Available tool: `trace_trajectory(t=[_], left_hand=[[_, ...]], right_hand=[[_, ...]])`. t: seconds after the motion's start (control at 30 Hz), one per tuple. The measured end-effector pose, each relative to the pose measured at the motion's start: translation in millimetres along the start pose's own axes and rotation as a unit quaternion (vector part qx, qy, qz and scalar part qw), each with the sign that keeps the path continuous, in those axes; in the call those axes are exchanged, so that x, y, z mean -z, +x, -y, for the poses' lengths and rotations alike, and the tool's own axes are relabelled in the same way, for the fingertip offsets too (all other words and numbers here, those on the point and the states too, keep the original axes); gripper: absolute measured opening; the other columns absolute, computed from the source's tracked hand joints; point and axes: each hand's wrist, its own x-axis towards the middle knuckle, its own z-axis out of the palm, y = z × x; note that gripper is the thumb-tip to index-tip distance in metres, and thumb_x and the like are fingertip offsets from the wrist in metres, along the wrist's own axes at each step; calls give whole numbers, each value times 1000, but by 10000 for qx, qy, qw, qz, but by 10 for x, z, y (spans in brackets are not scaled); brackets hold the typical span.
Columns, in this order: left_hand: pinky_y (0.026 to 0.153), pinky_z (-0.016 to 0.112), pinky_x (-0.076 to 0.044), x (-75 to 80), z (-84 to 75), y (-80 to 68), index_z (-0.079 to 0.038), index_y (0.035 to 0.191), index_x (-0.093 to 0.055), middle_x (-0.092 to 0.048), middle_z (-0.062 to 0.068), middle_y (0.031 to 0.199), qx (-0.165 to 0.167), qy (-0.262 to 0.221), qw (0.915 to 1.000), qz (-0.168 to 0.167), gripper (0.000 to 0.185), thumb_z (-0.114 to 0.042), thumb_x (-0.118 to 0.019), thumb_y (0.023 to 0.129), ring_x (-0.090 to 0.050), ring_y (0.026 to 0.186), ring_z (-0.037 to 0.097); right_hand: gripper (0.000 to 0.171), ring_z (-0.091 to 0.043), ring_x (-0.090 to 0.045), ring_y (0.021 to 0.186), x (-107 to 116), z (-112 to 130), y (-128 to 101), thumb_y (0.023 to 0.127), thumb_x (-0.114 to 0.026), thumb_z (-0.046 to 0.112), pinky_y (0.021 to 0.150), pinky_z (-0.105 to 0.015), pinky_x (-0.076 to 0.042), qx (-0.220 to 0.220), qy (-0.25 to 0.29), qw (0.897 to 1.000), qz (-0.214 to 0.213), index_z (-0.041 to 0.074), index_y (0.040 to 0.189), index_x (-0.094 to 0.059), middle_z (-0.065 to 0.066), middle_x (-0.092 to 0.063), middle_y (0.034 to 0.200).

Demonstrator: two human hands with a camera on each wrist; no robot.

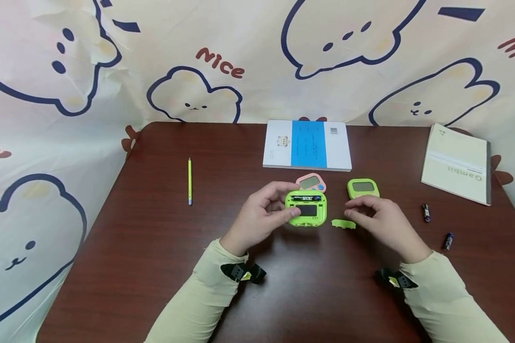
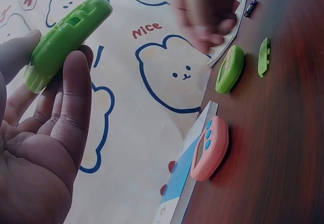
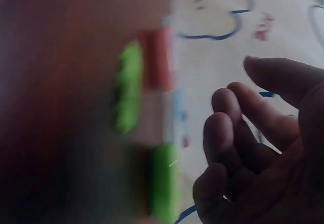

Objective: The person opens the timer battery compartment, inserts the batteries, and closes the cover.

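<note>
My left hand [image 1: 263, 216] grips a green timer [image 1: 306, 208] by its left edge, back side up. Its battery bay is uncovered and a battery lies in the top slot. In the left wrist view the green timer [image 2: 68, 34] is held between thumb and fingers of the left hand [image 2: 50, 117]. My right hand [image 1: 375, 214] hovers just right of it with loosely curled fingers and holds nothing; the right wrist view shows the right hand [image 3: 253, 148] empty. A small green battery cover [image 1: 343, 223] lies on the table under its fingertips.
A second green timer [image 1: 362, 187] and a pink timer [image 1: 311, 182] lie face up behind the hands. Further back is a blue and white book [image 1: 306, 145]. A cream notebook [image 1: 457, 163] and two loose batteries [image 1: 426, 212] lie at the right, a yellow pencil [image 1: 190, 181] at the left.
</note>
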Motion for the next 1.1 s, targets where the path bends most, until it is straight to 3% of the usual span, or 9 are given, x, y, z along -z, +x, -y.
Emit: trace_trajectory(t=[0.27, 0.57, 0.83, 1.1], left_hand=[[76, 34, -61, 16, 5, -7, -9, 131, -60, -68, 11, 108, 51, 16, 10000, 37, 43, -1, -73, 90, -69, 83, 20], [74, 33, -61, 13, 4, 4, -3, 131, -59, -68, 9, 107, -26, 2, 10000, 59, 43, -1, -73, 90, -69, 82, 20], [76, 35, -61, 21, 3, 16, -7, 131, -60, -68, 8, 109, 14, 24, 10000, 74, 43, -2, -73, 91, -69, 83, 20], [76, 34, -61, 22, 6, -12, -7, 132, -59, -67, 7, 110, 186, -6, 9998, 83, 44, -2, -73, 91, -69, 82, 20]], right_hand=[[19, -13, -57, 80, -98, -245, 52, 87, -78, 17, 72, -36, -48, 140, -766, 9946, 691, 9, 103, -74, 3, -66, 89], [12, -15, -53, 74, -114, -239, 47, 83, -80, 12, 67, -35, -46, 133, -1022, 9918, 759, 12, 91, -70, 1, -62, 84], [7, -14, -53, 72, -98, -156, -21, 89, -75, 13, 61, -30, -43, 11, -662, 9968, 438, 17, 93, -70, 6, -62, 79], [12, -14, -51, 68, -19, 181, -118, 87, -79, 9, 57, -23, -42, 375, -253, 9975, -539, 13, 97, -74, 3, -63, 78]])
